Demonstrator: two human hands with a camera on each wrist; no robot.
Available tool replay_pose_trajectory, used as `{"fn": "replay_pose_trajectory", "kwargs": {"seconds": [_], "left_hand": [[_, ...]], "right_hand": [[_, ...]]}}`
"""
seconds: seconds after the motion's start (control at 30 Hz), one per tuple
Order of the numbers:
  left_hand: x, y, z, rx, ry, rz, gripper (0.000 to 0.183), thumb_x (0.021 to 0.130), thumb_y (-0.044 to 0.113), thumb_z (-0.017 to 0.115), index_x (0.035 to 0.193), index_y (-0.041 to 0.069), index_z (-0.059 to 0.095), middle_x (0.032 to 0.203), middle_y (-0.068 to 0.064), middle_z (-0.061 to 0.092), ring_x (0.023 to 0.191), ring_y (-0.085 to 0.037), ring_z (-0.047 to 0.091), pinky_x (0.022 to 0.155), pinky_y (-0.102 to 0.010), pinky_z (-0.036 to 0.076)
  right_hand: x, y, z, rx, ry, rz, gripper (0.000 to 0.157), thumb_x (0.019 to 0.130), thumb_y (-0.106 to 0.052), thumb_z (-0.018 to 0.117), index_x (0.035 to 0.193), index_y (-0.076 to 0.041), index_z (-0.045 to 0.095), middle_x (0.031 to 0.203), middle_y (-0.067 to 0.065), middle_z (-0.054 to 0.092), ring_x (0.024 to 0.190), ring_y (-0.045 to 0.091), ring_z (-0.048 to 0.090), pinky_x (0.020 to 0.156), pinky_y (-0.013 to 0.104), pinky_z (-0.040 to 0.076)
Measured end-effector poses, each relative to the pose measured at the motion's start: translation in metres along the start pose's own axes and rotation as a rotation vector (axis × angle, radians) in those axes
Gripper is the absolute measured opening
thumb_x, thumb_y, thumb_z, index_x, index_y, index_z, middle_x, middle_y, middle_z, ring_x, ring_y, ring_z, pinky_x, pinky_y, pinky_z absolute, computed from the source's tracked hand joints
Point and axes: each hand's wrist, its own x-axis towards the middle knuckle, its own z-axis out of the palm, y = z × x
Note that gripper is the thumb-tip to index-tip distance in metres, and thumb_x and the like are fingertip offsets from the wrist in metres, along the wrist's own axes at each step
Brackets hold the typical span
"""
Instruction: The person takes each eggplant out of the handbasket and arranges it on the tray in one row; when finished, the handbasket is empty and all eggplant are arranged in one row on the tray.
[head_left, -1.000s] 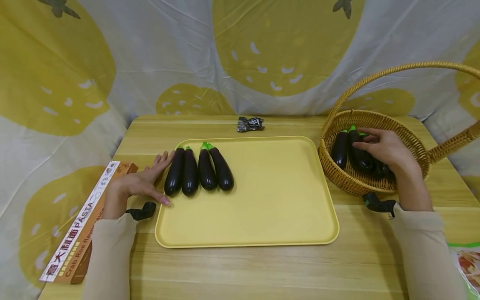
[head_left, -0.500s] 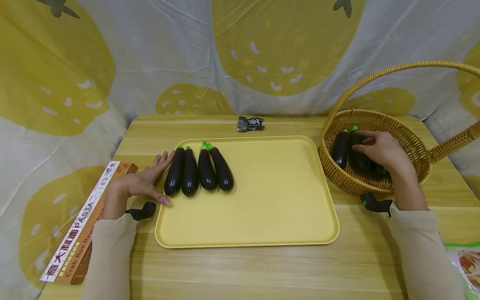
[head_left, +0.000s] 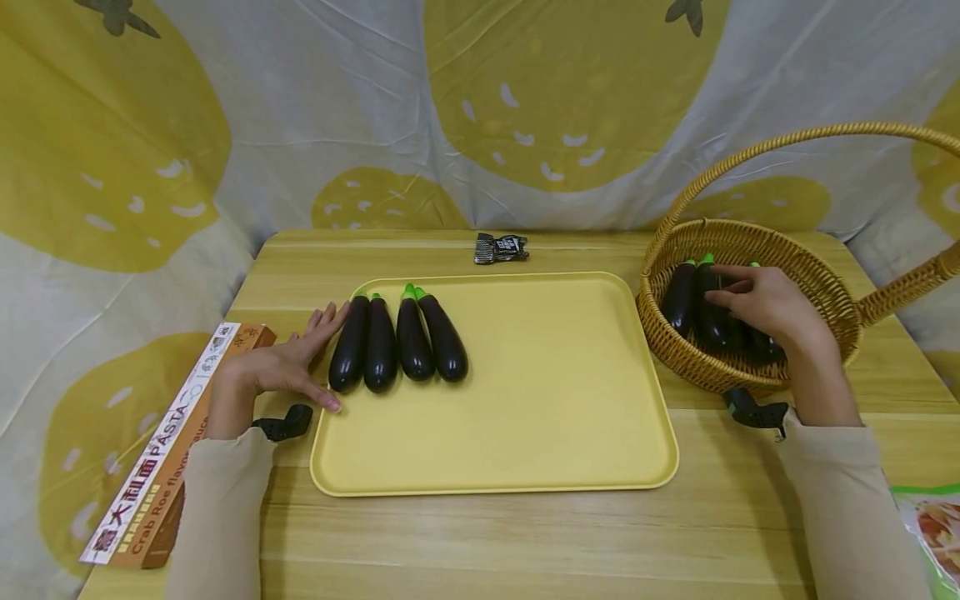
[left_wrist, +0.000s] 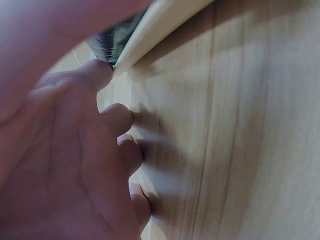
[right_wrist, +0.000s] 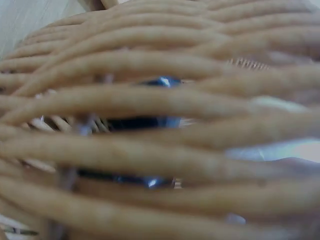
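My left hand [head_left: 281,367] lies spread at the left edge of the yellow tray [head_left: 555,400], with its thumb over the rim. Beside it on the tray lie several dark eggplants [head_left: 381,346], green stems pointing away from me. In the left wrist view the fingertips touch the wooden table [left_wrist: 225,125], next to the tray's side. Inside the wicker basket [head_left: 682,362] at the right, my right hand [head_left: 772,304] pinches an eggplant [head_left: 712,321] with thumb and fingers. More eggplants lie around it, partly hidden by the hand. Basket weave [right_wrist: 150,105] fills the right wrist view.
A pasta box [head_left: 161,442] lies slantwise at the table's left side. Behind the tray is a small black-and-silver packet [head_left: 501,248]. The basket's tall handle [head_left: 795,133] arches over the right side. A food bag [head_left: 933,525] lies at the front right corner.
My right hand has shifted slightly within the basket, and the eggplants under it have moved a little; another green stem now shows behind the hand. The left hand has stayed still.
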Motion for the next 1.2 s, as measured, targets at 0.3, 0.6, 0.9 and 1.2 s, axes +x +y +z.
{"fn": "replay_pose_trajectory", "kwargs": {"seconds": [0.3,0.6,0.9,1.2], "left_hand": [[-0.0009,-0.0004,0.0012,0.003,0.004,-0.010,0.149,0.071,0.028,0.097,0.166,0.020,-0.017,0.167,-0.020,-0.033,0.151,-0.047,-0.035,0.112,-0.082,-0.015],[-0.0011,0.0006,0.0005,-0.006,0.001,0.001,0.149,0.069,0.027,0.097,0.166,0.019,-0.017,0.167,-0.022,-0.033,0.150,-0.048,-0.035,0.111,-0.083,-0.014],[-0.0016,-0.0035,0.0024,0.002,0.005,-0.010,0.150,0.069,0.029,0.098,0.166,0.019,-0.017,0.167,-0.022,-0.033,0.151,-0.048,-0.035,0.111,-0.083,-0.014],[-0.0011,-0.0006,0.0000,0.014,0.005,0.009,0.149,0.070,0.028,0.097,0.166,0.019,-0.017,0.167,-0.023,-0.033,0.151,-0.049,-0.034,0.112,-0.083,-0.014]], "right_hand": [[0.0020,0.0019,0.0012,-0.013,-0.092,-0.029,0.066,0.108,-0.027,0.054,0.161,0.003,0.027,0.143,0.046,0.047,0.086,0.027,0.066,0.074,0.032,0.049],[-0.0007,0.0053,0.0018,0.085,-0.090,0.001,0.070,0.109,-0.029,0.052,0.164,-0.003,0.019,0.146,0.042,0.046,0.067,0.004,0.054,0.064,0.027,0.049],[0.0012,0.0036,0.0042,0.082,-0.096,0.007,0.071,0.108,-0.027,0.055,0.163,0.001,0.019,0.145,0.043,0.048,0.062,0.004,0.053,0.062,0.027,0.048],[0.0028,0.0035,0.0056,0.110,-0.112,0.015,0.072,0.108,-0.024,0.055,0.162,0.005,0.017,0.136,0.040,0.053,0.053,0.003,0.043,0.058,0.027,0.044]]}}
